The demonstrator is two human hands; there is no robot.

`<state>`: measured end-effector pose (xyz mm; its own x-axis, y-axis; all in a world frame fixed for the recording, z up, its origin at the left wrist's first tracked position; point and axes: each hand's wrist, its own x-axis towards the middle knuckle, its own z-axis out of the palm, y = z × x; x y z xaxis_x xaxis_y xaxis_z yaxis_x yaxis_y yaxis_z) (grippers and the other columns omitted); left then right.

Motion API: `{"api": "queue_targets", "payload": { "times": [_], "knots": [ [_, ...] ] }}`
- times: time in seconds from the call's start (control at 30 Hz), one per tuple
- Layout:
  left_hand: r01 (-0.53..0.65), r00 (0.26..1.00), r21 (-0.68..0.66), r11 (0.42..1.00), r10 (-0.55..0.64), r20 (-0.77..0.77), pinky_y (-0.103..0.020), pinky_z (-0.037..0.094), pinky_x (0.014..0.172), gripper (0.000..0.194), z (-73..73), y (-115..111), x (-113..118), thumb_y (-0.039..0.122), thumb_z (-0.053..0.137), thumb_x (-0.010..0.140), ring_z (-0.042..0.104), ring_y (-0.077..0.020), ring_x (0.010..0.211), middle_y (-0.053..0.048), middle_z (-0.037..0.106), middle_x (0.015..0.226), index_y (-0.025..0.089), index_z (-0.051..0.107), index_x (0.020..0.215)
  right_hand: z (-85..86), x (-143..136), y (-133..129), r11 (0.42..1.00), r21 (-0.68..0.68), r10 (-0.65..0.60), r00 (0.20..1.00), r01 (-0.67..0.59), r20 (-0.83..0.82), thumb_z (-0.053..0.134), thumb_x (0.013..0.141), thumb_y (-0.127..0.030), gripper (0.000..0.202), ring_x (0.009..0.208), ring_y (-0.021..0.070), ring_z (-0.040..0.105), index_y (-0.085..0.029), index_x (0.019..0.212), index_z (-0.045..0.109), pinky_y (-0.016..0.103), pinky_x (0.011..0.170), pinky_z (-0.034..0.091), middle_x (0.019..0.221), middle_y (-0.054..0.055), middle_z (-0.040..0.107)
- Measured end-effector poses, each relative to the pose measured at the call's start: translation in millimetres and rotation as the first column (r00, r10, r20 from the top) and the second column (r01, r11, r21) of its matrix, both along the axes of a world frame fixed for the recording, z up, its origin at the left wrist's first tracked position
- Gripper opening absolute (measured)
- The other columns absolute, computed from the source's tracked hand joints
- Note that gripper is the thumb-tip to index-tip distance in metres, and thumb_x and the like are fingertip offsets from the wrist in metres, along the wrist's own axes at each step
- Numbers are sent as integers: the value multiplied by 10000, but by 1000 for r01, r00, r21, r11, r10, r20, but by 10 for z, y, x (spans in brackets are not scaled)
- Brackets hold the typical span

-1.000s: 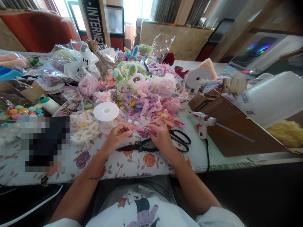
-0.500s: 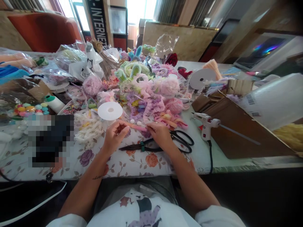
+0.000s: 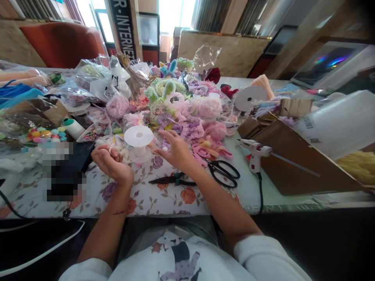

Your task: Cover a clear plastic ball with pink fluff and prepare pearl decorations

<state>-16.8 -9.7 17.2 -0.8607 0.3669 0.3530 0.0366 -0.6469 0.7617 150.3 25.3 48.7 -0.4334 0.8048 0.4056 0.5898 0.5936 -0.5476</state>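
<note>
A white spool point(image 3: 138, 137) wound with what looks like small white beads stands on the flowered cloth between my hands. My right hand point(image 3: 177, 154) is just right of it, thumb and fingers apart and holding nothing. To the spool's left, my left hand point(image 3: 113, 164) has its fingers curled in by the fluffy cream yarn; a small pale bit shows at the fingertips, too small to name. Long-nosed pliers point(image 3: 164, 180) lie under my right forearm, which hides part of their handles. Black-handled scissors point(image 3: 225, 173) rest to the right of that forearm.
A white glue gun point(image 3: 254, 154) with its cord stands at right, by a cardboard box point(image 3: 275, 164). Behind the spool is a heap of pink yarn point(image 3: 215, 130), ruffles and plush trims. A dark blurred object point(image 3: 68, 171) and bagged colourful beads point(image 3: 45, 134) are at left.
The pink strip held between both hands has been let go and a pink piece lies by my right wrist. My left hand moved left, my right hand left and up to the spool, which now stands more upright.
</note>
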Motion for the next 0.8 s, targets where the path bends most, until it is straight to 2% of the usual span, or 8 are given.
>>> {"api": "queue_targets", "payload": {
  "times": [0.1,0.17,0.27,0.4,0.5,0.57,0.7,0.8],
  "knots": [
    [-14,999,-10,1000,15,37,-224,150,439,82,10,31,-76,285,467,867,232,-74,489,66,328,628,208,446,886,39,-405,177,995,-56,74,996,-77,-58,842,659,-421,957,1252,310,495,-136,1442,370,426,1027,435,1354,194,494],
    [-8,999,-39,999,10,50,-220,173,443,81,-7,34,-98,259,490,847,251,-74,497,67,325,632,207,446,890,5,-620,265,989,-106,97,993,-103,-65,855,626,-426,998,1250,313,490,-133,1444,364,424,1030,436,1330,186,515],
    [-6,998,-60,998,9,61,-210,189,443,94,-32,38,-97,225,511,816,251,-73,497,72,325,628,204,448,882,-46,-743,335,991,-120,46,990,-62,-133,779,726,-314,752,1186,285,534,-128,1380,459,395,1005,461,1272,157,567],
    [49,997,-39,998,-46,69,-201,174,426,116,-61,42,-63,226,525,798,227,-67,475,77,320,634,215,439,876,-42,-548,382,978,-208,-103,920,24,-377,539,887,-295,442,922,197,609,-90,1279,550,335,811,559,1075,128,613],
    [118,992,-142,983,-121,-18,-196,230,440,129,-119,52,-43,263,550,795,276,-63,473,72,369,655,211,476,888,-49,-345,401,979,-204,-97,875,-2,-475,571,851,-337,367,825,158,596,-117,1138,630,290,716,562,1007,93,581],
    [166,963,-342,925,-227,-146,-207,317,495,162,-171,62,-45,302,584,794,382,-76,510,53,457,680,196,546,911,-79,-270,406,987,-158,-56,888,-19,-457,644,783,-287,352,846,147,592,-164,1112,640,270,724,547,1040,76,555],
    [132,759,-746,652,-551,-347,-284,412,630,292,-249,72,-63,416,579,836,528,-150,600,-18,641,761,180,691,966,-141,-273,419,992,-127,-31,919,-21,-392,666,731,-158,420,844,127,581,-219,1140,590,255,714,525,1101,63,504],
    [-27,655,-773,634,-573,-493,-355,451,742,339,-270,67,-60,437,532,874,588,-209,701,-72,692,922,189,728,996,-153,-309,426,992,-126,-43,928,-4,-371,703,704,-120,432,793,108,567,-219,1100,563,261,708,517,1094,49,467]
  ]
}}
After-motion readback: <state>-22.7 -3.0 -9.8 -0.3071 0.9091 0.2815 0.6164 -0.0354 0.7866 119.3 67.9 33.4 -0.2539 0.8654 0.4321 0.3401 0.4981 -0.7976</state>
